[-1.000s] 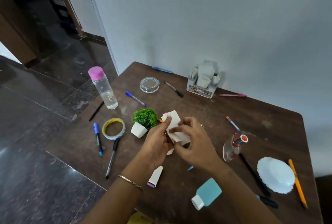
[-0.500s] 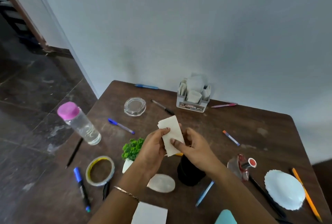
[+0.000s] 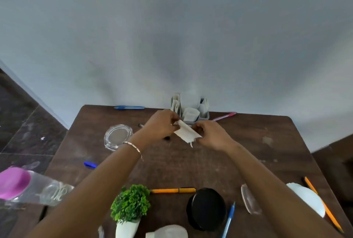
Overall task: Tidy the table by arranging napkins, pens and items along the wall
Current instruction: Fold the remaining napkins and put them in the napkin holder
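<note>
I hold a folded white napkin (image 3: 186, 133) above the brown table (image 3: 191, 163), my left hand (image 3: 161, 125) pinching its far-left end and my right hand (image 3: 211, 134) its right side. Just beyond it a grey holder (image 3: 191, 110) stuffed with white napkins stands against the wall. A blue pen (image 3: 129, 107) and a pink pen (image 3: 224, 116) lie along the wall edge. An orange pen (image 3: 172, 190), a blue pen (image 3: 228, 219) and an orange pencil (image 3: 322, 203) lie near me.
A glass ashtray (image 3: 117, 136) sits left of my hands. Close to me are a pink-capped clear bottle (image 3: 28, 188), a small green plant in a white pot (image 3: 129, 207), a black round container (image 3: 206, 208), a white paper plate (image 3: 307, 199) and a blue pen cap (image 3: 90, 164).
Both hands have carried the napkin away from me toward the napkin holder at the wall. The camera has tilted up, so the near items have slid to the bottom of the view.
</note>
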Motion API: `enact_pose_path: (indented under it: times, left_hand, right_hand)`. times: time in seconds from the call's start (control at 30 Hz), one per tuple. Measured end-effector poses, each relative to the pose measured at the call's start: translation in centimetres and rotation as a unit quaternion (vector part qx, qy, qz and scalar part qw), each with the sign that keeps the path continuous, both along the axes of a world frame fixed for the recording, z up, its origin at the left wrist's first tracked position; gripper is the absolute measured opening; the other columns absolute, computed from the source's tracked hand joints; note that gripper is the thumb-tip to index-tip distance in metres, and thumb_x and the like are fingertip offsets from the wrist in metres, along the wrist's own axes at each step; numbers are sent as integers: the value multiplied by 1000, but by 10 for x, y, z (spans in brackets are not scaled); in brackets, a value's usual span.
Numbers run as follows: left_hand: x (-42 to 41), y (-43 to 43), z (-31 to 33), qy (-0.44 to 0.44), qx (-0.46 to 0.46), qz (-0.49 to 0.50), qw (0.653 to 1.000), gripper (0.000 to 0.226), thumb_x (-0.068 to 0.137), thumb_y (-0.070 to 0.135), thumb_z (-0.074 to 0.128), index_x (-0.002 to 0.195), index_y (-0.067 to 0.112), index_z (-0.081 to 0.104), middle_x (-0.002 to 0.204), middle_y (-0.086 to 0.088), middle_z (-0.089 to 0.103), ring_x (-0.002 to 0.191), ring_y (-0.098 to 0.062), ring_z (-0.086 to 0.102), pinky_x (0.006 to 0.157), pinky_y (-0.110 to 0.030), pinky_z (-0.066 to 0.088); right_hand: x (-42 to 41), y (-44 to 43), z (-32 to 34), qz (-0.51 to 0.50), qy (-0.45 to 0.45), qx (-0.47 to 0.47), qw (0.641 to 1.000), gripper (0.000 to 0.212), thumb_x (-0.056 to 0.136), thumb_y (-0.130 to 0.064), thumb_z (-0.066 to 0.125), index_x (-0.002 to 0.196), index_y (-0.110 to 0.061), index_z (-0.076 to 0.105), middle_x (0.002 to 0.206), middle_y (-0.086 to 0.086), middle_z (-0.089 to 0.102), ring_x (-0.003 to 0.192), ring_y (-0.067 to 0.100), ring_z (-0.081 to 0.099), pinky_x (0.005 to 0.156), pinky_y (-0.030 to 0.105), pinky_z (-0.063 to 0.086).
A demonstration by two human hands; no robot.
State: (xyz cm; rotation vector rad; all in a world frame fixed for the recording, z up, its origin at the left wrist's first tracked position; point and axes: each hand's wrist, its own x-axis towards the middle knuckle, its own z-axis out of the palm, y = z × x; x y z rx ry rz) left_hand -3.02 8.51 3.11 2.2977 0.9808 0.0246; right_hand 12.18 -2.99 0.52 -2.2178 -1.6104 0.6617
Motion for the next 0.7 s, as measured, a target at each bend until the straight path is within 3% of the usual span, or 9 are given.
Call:
enact_pose_path:
  times: [0.1, 0.3, 0.7]
  left_hand:
    - [14, 14, -1, -3, 68, -2, 998, 28, 91, 19, 58, 119, 16, 66, 118, -6, 67, 105, -22, 62, 89, -27, 46]
    - [34, 37, 2, -39, 107, -2, 993, 27, 92, 15, 57, 116, 14, 67, 117, -6, 67, 106, -23, 61, 85, -25, 43]
    - [62, 52, -5, 2, 161, -51, 986, 29, 88, 6, 55, 111, 16, 69, 106, -11, 68, 92, -27, 64, 77, -32, 50]
  right_hand:
    - [17, 19, -9, -2, -43, 4, 999, 52, 75, -11, 67, 125, -24, 58, 121, -1, 64, 113, 25, 54, 93, 36, 45]
    - [36, 44, -12, 16, -121, -15, 992, 62, 75, -9, 61, 131, -29, 42, 120, 1, 58, 119, 25, 41, 82, 34, 24]
    - [48, 51, -22, 25, -104, -14, 994, 68, 75, -18, 68, 135, -30, 38, 121, 3, 59, 115, 24, 45, 93, 39, 29]
